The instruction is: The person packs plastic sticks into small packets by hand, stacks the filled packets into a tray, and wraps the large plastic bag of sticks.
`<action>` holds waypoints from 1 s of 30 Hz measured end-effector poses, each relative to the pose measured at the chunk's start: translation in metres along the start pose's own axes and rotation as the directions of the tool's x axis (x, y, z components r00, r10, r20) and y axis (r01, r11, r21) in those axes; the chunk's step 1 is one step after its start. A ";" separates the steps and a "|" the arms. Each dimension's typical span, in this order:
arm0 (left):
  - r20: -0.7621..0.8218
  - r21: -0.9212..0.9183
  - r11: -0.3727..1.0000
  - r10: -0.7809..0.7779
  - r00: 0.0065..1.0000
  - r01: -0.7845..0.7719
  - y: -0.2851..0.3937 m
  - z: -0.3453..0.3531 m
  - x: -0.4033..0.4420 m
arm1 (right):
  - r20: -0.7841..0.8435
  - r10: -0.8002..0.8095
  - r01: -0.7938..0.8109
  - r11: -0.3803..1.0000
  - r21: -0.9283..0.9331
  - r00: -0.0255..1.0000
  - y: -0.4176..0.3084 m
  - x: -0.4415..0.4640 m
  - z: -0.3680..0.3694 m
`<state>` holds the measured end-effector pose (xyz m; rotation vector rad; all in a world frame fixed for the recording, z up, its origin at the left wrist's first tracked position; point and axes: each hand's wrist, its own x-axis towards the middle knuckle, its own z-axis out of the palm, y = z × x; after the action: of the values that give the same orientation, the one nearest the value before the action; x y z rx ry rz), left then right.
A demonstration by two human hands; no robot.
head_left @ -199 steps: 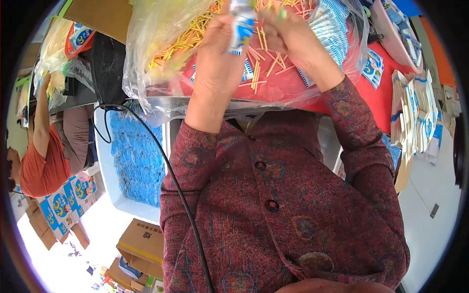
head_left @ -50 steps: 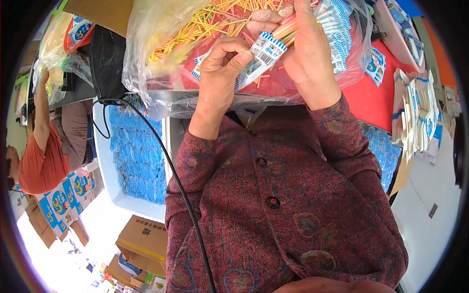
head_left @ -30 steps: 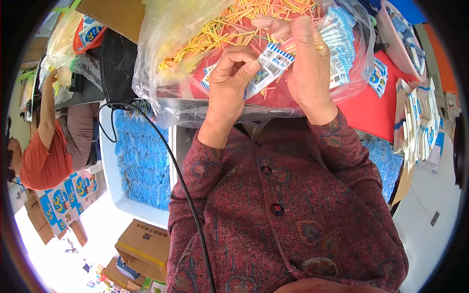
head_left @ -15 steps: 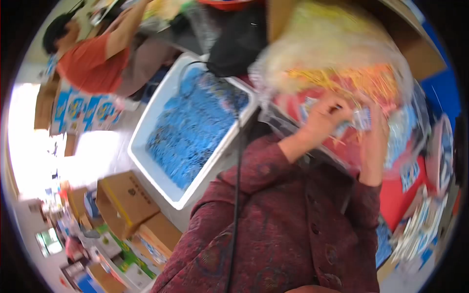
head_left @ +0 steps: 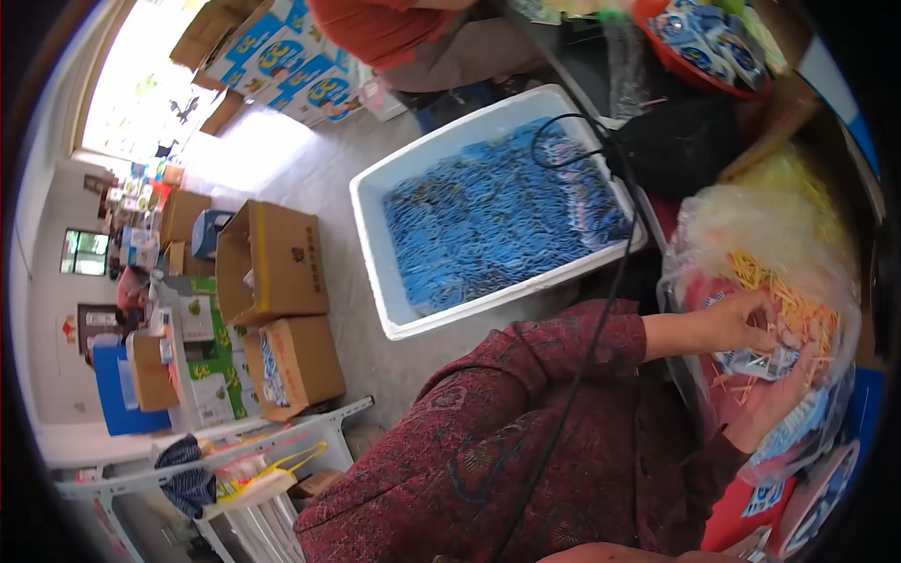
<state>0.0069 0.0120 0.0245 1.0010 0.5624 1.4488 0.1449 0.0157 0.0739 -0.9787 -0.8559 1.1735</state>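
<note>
A small clear packet with printed marks lies in my right hand, with the fingers closed around it. My left hand is at the packet's upper edge, fingertips pinched together; what they hold is too small to make out. Both hands are over a large clear plastic bag that is open. Loose thin yellow and orange strips lie in it, just beyond my fingers, on a red surface. Blue-and-white packets lie beside my right wrist.
A white tub full of small blue packets stands on the floor to my left. A black cable hangs across the view. Cardboard boxes and a metal rack stand further left. A person in an orange top sits beyond the tub.
The view has swung, so the tub and my hands appear further right and the hands lower. Both hands stay together at the small packet over the bag.
</note>
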 end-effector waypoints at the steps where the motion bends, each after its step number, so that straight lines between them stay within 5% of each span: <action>1: 0.081 -0.075 0.990 -0.116 0.990 0.122 0.003 -0.008 0.000 | 0.008 -0.001 0.001 0.999 -0.037 1.000 0.001 -0.002 0.006; 6: 0.310 -0.185 0.899 -0.329 0.892 0.396 0.013 -0.032 -0.010 | 0.096 0.096 -0.087 0.992 -0.094 0.991 0.018 0.008 -0.003; 14: 0.100 -0.268 0.947 -0.153 0.983 0.175 -0.001 -0.025 -0.007 | 0.177 0.186 -0.198 0.979 0.054 0.966 0.027 0.013 -0.003; 17: 0.076 -0.280 0.936 -0.201 0.977 0.214 0.006 -0.023 -0.008 | 0.100 0.040 -0.056 0.985 0.162 0.994 0.027 0.010 0.003; 21: 0.043 -0.310 0.920 -0.236 0.971 0.238 -0.003 -0.022 -0.008 | -0.103 0.024 -0.027 0.999 -0.020 0.994 0.027 0.009 0.009; 30: -0.051 -0.272 0.944 -0.210 0.976 0.188 0.006 -0.030 -0.012 | 0.001 0.074 -0.073 0.986 -0.152 0.997 0.030 0.004 0.006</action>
<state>-0.0229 0.0062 0.0112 0.6579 0.4959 1.3450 0.1302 0.0232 0.0479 -1.1397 -0.9311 1.1877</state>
